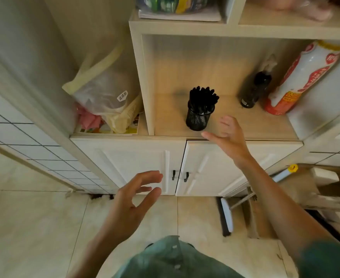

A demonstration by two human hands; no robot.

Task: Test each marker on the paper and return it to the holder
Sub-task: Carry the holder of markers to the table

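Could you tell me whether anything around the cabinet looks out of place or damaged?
On the shelf, nothing stands out: the mesh holder stands upright, full of black markers. Lower down, the floor at the cabinet's base shows a dark ragged gap. No test paper is in view.

A white sticker (122, 95) on the plastic bag (105, 91) reads "清清美".

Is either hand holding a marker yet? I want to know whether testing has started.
No: the left hand and the right hand are both open and hold nothing, and the markers stand in the mesh holder on the shelf.
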